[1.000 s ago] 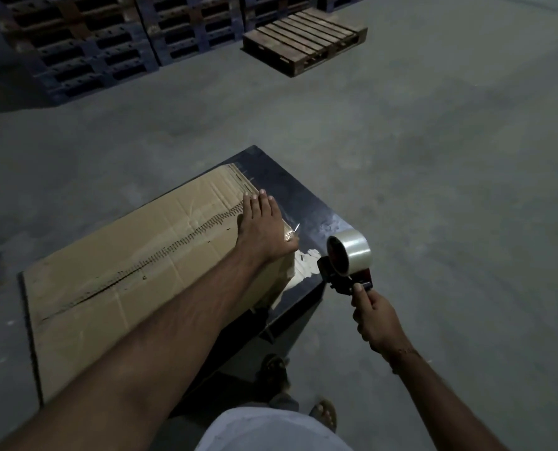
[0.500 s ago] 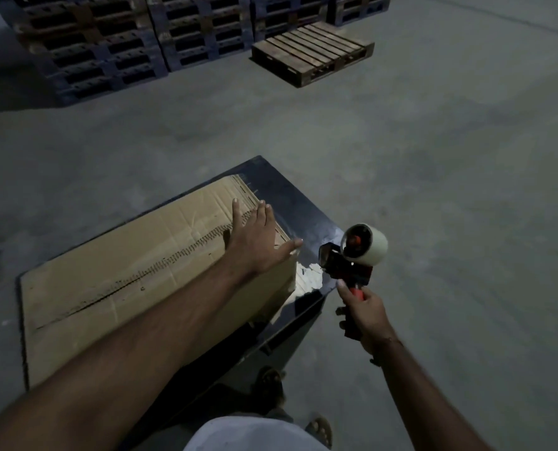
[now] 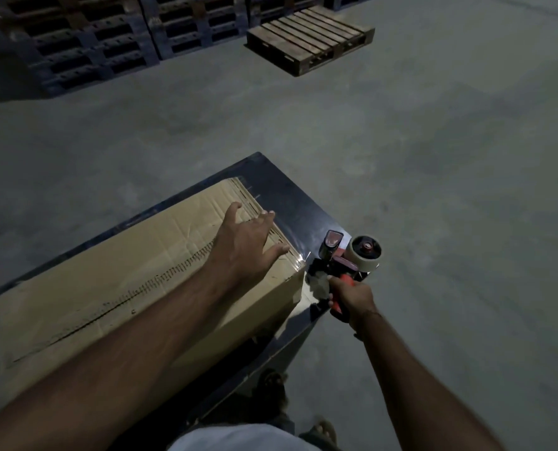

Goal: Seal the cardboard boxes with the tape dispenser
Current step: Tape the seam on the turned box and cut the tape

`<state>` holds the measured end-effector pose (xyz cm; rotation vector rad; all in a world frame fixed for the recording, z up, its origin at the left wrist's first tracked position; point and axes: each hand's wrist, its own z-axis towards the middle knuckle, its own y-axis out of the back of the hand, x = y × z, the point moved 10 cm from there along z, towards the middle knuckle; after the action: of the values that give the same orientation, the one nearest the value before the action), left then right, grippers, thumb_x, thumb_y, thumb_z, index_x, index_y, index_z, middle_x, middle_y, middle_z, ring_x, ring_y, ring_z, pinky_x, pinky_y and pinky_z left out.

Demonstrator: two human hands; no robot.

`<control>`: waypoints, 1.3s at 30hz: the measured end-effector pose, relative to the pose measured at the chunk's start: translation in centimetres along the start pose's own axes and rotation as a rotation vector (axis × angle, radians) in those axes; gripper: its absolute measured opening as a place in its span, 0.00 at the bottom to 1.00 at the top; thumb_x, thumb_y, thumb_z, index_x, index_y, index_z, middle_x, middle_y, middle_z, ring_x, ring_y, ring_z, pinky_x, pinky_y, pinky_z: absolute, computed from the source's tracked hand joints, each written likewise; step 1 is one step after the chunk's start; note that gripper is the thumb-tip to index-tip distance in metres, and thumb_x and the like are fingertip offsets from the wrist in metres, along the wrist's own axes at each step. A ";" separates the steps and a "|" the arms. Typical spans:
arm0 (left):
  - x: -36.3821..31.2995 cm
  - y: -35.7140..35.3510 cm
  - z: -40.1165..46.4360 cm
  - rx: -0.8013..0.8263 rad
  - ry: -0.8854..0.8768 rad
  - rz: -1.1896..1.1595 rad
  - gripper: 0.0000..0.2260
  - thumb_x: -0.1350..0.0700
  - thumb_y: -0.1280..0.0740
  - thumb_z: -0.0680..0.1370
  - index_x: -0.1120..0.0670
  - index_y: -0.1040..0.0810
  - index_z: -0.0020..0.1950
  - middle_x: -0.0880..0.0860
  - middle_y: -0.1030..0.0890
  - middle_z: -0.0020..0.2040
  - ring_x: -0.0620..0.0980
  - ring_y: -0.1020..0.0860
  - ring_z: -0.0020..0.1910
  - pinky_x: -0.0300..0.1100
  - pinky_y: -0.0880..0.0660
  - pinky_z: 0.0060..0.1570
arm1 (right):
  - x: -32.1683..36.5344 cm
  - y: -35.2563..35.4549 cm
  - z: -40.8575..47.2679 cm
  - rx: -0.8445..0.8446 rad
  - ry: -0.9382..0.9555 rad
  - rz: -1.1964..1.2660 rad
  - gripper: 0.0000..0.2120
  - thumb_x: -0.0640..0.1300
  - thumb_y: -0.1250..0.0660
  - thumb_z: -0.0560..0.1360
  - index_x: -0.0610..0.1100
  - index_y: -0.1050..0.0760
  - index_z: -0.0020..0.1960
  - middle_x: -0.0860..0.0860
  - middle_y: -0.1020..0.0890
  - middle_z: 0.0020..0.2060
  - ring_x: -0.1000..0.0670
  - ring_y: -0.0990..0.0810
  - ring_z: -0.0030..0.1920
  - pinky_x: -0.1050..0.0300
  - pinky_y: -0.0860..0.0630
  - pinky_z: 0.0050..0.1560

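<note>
Tape dispenser [image 3: 346, 265] moved against one cardboard box [image 3: 114, 288]; right hand [image 3: 352, 296] grips it, left hand [image 3: 243, 245] flat.

box [image 3: 114, 288] near face: hidden by left forearm | dispenser [image 3: 342, 268] handle: wrapped inside right hand [image 3: 352, 296] | feet: dim, blurred

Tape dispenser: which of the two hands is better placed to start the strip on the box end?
Right. The right hand already grips the dispenser at the box's near corner. The left hand lies spread open on the box top, better suited to steadying it.
</note>
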<state>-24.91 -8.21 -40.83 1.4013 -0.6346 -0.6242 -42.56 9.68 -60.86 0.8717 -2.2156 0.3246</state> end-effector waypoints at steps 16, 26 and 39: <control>0.0 0.4 -0.1 -0.059 -0.041 -0.151 0.38 0.28 0.44 0.81 0.54 0.34 0.82 0.53 0.23 0.75 0.47 0.23 0.72 0.55 0.40 0.79 | -1.6 -1.2 6.0 -0.093 0.078 -0.451 0.32 0.68 0.31 0.76 0.42 0.16 0.62 0.40 0.14 0.58 0.37 0.16 0.59 0.43 0.20 0.62; -5.0 3.0 -2.3 -0.302 -0.443 -0.242 0.12 0.53 0.31 0.83 0.55 0.16 0.63 0.57 0.19 0.68 0.54 0.17 0.60 0.53 0.26 0.63 | 5.9 -0.9 -1.2 -0.410 0.295 -0.719 0.24 0.60 0.32 0.77 0.40 0.20 0.60 0.37 0.17 0.58 0.34 0.17 0.58 0.45 0.20 0.54; -5.7 3.1 -1.8 -0.211 -0.499 -0.359 0.14 0.56 0.24 0.72 0.56 0.16 0.57 0.55 0.18 0.55 0.55 0.19 0.50 0.53 0.22 0.45 | 7.9 -5.7 -16.4 -0.342 1.026 -0.349 0.11 0.40 0.24 0.76 0.43 0.19 0.58 0.50 0.22 0.56 0.47 0.22 0.62 0.44 0.23 0.62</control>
<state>-27.44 -2.65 -38.09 1.1702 -0.6860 -1.3146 -33.97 9.14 -43.89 0.6606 -1.1029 0.1539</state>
